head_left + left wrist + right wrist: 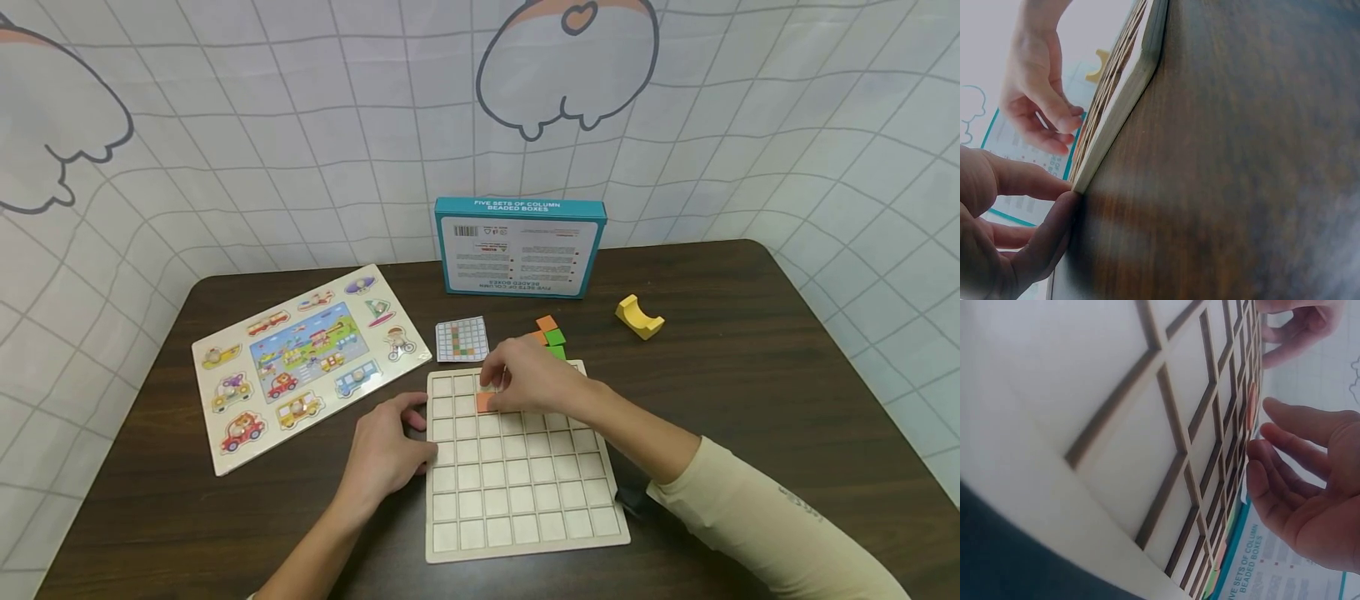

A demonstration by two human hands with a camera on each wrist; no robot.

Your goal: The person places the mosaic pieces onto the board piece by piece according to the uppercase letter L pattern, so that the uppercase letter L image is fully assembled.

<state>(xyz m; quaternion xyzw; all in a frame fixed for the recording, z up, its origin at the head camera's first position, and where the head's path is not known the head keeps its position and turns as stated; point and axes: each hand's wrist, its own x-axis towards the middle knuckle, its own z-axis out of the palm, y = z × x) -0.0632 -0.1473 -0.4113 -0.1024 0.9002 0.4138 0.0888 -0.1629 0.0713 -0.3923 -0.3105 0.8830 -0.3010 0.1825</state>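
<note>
A pale wooden grid board (521,500) lies on the table. My left hand (384,446) grips its left edge, thumb and fingertips against the rim (1094,156). An orange square tile (483,403) lies in a cell of the second row from the far edge, third column. Over that spot hovers my right hand (536,375), its thumb and fingers apart with nothing held between them in the right wrist view. The fingertips are close to the orange tile (1251,406). Past the board's far edge lie several loose tiles, orange (547,322) and green (555,337), partly hidden by the right hand.
A small card (461,340) printed with a coloured grid pattern lies beyond the board. At left is a vehicle picture puzzle (307,358). A teal-edged box (517,250) stands at the back, and a curved yellow block (639,317) sits to the right.
</note>
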